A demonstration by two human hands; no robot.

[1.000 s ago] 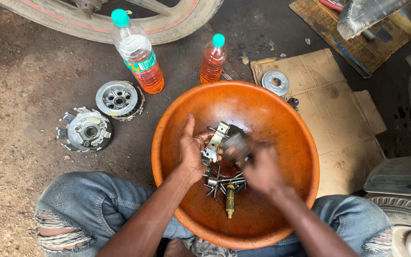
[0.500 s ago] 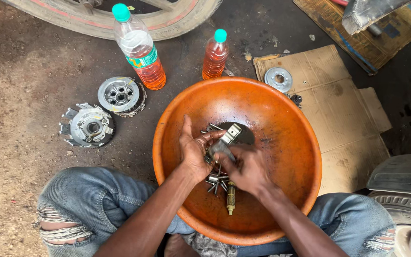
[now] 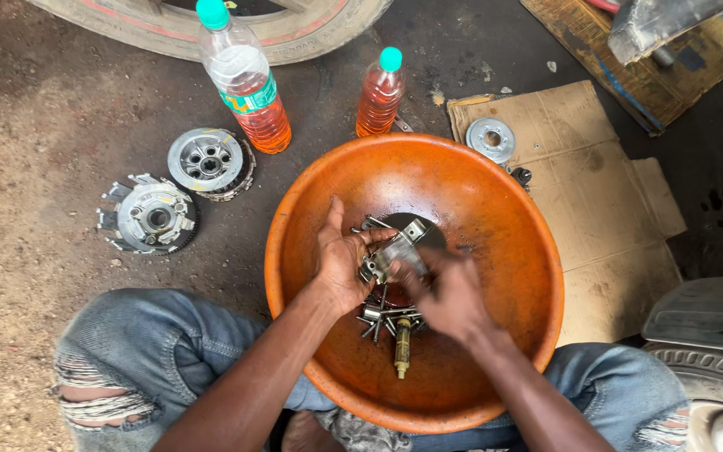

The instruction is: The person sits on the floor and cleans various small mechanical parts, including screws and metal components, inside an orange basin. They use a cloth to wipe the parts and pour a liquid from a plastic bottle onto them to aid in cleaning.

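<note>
Over the middle of the wide orange plastic basin (image 3: 495,209), the left hand (image 3: 340,264) has its grip closed around a small silver metal bracket part (image 3: 395,249). The long axis of this part runs diagonally, with its upper end pointing to the far right and its lower end in the left palm. The right hand (image 3: 445,295) is blurred and touches the part; I cannot tell whether its grip is closed. Under the hands, loose bolts (image 3: 382,318) and a brass-coloured shaft (image 3: 402,347) lie on the basin bottom.
</note>
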